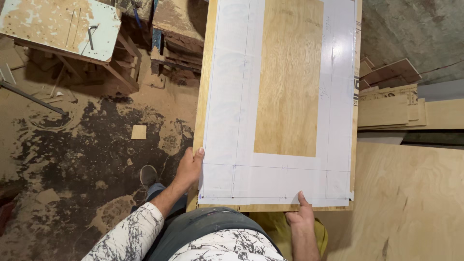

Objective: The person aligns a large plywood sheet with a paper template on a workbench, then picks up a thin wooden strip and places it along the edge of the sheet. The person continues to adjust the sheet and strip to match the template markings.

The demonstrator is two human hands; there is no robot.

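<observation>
We see the plywood panel (pixel 288 82) with its white laminate sheet (pixel 232 96) running lengthwise away from us; left hand (pixel 188 169) grips its left edge, right hand (pixel 302 215) presses the near edge, fingers flat.

White long-sleeved shirt (pixel 227 249) here, streaked all over with dark grey marbled marks, the left sleeve (pixel 128 237) pushed up toward the forearm. Grey-blue trousers (pixel 212 224) at the waist, a dusty dark shoe (pixel 148 175) below. Left hand (pixel 189 166) and right hand (pixel 302 217) both bare, no gloves.
</observation>
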